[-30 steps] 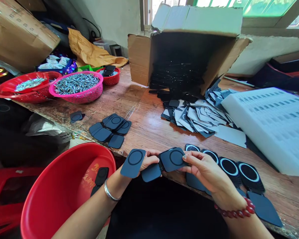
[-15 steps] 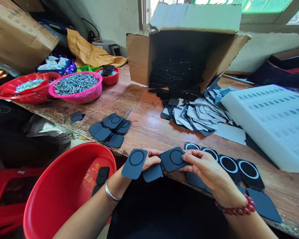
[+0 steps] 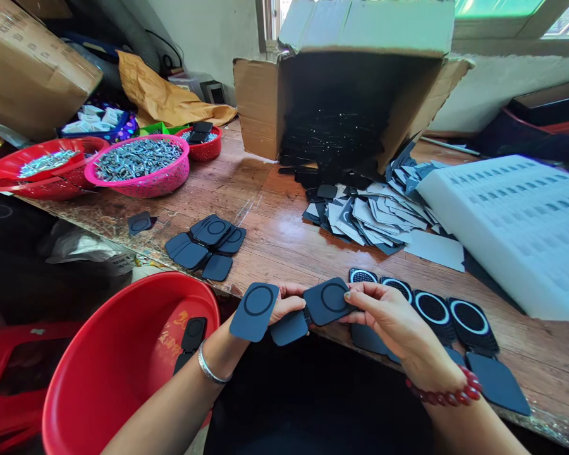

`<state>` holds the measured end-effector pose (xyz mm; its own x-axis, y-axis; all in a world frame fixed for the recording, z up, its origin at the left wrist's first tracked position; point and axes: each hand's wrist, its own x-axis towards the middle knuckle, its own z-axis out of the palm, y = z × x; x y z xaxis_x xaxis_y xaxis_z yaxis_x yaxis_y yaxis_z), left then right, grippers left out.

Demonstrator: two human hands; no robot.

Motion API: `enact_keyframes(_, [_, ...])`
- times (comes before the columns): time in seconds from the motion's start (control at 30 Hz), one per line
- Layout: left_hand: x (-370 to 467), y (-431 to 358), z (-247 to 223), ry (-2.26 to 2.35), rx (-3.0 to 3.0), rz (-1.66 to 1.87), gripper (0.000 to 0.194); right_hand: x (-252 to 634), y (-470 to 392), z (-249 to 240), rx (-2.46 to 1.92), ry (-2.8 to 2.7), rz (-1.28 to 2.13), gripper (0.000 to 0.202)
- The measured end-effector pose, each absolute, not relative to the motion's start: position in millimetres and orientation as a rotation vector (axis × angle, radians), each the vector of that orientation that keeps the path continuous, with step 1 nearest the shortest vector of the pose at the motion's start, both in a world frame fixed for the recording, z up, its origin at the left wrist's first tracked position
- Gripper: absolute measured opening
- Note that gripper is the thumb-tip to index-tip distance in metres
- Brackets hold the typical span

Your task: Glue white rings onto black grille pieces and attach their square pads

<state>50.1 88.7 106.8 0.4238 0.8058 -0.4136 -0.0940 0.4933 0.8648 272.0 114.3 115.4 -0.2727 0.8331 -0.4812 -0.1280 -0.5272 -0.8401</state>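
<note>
1. The pad (image 3: pixel 329 301), unfolded, is held between both hands, near the desk (image 3: pixel 275 253) edge.
2. Its plain panel is gripped by the left hand (image 3: pixel 288 304); its ringed panel is pinched by the right hand (image 3: pixel 384 316).
3. A ringed card (image 3: pixel 255 309) is also held at the left hand, apparently by fingers hidden from view.
4. White-ringed units (image 3: pixel 474 325) are lined up beside the right hand.
5. Sheets (image 3: pixel 370 215) are heaped beyond both hands.
</note>
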Motion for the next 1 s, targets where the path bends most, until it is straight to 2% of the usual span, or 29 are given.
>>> enact_keyframes(0.47, [54,90,103,0.991,0.954,0.74,0.026,260,112,130,-1.409,-0.886,1.733,0.043])
enact_keyframes(0.7, [56,87,100,0.999,0.944,0.758,0.03,260,109,124,-1.429,-0.948,1.651,0.042])
enact_keyframes(1.0, [61,79,123,1.071,1.054,0.807,0.032,264,104,111,-1.471,-1.342,1.13,0.023])
